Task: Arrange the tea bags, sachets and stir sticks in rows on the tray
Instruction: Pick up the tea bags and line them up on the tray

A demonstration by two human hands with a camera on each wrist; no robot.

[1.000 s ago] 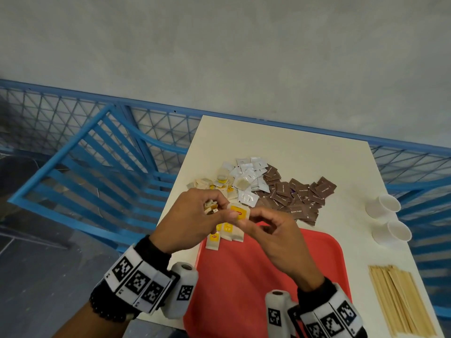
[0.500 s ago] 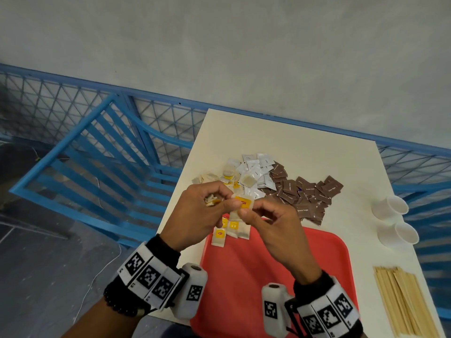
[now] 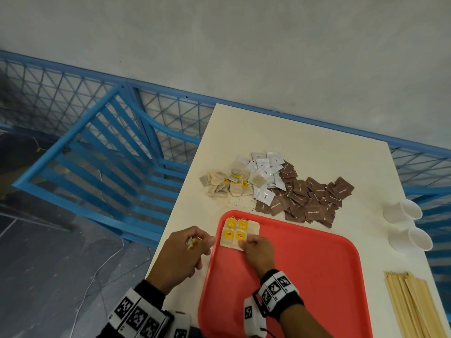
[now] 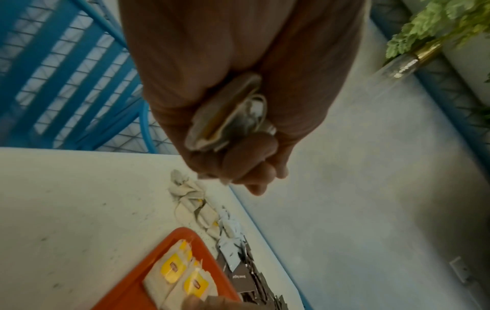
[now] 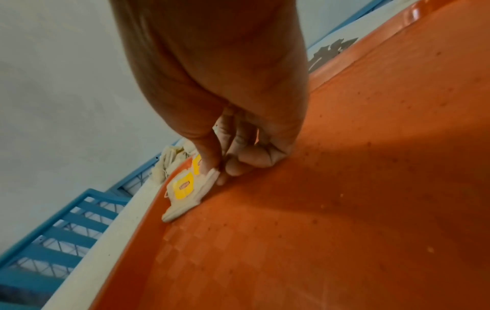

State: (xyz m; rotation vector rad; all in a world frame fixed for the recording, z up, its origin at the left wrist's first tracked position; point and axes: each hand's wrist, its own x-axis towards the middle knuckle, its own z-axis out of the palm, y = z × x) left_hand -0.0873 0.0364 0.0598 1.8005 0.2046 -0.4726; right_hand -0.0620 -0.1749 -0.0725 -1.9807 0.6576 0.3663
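Both my hands have dropped from mid-air to the red tray (image 3: pixel 305 276) on the table (image 3: pixel 305 147). My right hand (image 3: pixel 259 250) pinches a tea bag (image 3: pixel 240 239) at the tray's far-left corner beside three others; my left hand (image 3: pixel 181 254), just left of the tray, stays curled around spare tea bags (image 4: pixel 228 113).

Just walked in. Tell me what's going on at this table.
A person is laying tea bags in rows at the far left corner of a red tray. The right hand pinches the near edge of a tea bag in the group already on the tray. The left hand, over the table beside the tray, grips a small bunch of spare tea bags. The loose pile of tea bags, the white sachets, brown sachets and stir sticks all lie on the table.
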